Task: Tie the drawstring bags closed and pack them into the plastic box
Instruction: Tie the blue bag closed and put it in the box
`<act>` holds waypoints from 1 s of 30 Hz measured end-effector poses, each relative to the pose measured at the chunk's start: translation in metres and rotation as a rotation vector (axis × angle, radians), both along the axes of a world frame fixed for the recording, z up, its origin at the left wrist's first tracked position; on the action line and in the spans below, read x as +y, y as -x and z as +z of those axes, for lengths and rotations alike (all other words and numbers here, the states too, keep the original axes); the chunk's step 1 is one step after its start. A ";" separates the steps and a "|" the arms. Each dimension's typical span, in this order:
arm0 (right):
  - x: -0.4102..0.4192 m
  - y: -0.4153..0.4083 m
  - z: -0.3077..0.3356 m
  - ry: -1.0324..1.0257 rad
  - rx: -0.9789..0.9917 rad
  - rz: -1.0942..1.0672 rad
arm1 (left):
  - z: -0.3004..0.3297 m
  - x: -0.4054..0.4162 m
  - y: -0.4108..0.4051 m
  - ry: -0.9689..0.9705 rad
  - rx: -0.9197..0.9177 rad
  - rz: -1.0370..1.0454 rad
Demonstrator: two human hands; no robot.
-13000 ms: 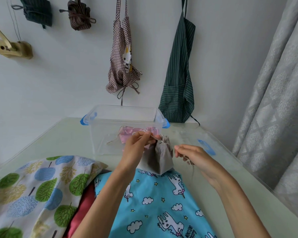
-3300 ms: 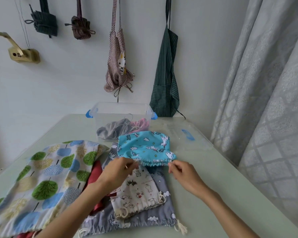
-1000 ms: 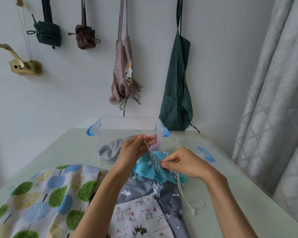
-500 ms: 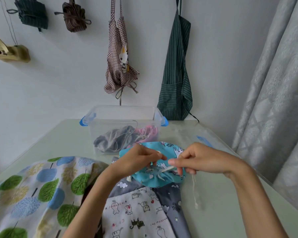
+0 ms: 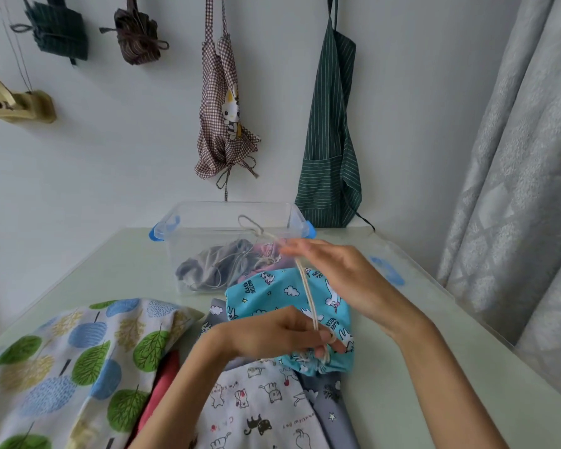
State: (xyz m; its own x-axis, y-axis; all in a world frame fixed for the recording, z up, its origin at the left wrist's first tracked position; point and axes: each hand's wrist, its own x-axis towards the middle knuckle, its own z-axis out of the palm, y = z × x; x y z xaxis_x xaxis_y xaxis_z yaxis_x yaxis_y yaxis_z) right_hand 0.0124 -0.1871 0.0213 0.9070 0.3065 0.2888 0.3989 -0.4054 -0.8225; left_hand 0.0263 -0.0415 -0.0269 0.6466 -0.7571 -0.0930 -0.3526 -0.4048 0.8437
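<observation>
A bright blue unicorn-print drawstring bag (image 5: 266, 296) lies on the table in front of the clear plastic box (image 5: 191, 222). My left hand (image 5: 272, 333) pinches the bag's gathered mouth and cord at the near end. My right hand (image 5: 334, 273) is raised over the bag and pulls the cream drawstring (image 5: 306, 293) taut, up and away toward the box. Inside the box lie a grey bag (image 5: 214, 267) and a pink bag (image 5: 266, 251), with cords trailing.
Near me lie a tree-print bag (image 5: 62, 367), a red cloth (image 5: 162, 384), a white animal-print bag (image 5: 256, 413) and a grey star-print bag (image 5: 331, 403). The box's clear lid (image 5: 386, 270) rests to the right. Aprons hang on the wall; a curtain borders the table's right edge.
My right hand has risen and moved toward the box, stretching the cord straight. My left hand has dropped to the bag's near end and holds the gathered mouth.
</observation>
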 end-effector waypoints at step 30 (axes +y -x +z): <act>-0.046 -0.029 -0.031 0.232 -0.328 -0.821 | 0.030 0.030 -0.001 0.373 0.226 0.431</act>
State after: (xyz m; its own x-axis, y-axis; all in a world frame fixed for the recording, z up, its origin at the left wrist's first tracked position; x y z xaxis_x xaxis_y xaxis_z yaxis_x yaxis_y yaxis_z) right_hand 0.0410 -0.2335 -0.0098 0.7487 -0.3163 0.5826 0.1115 -0.8063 -0.5809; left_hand 0.0275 -0.0118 0.0035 0.8969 -0.4402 -0.0424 -0.0188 -0.1339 0.9908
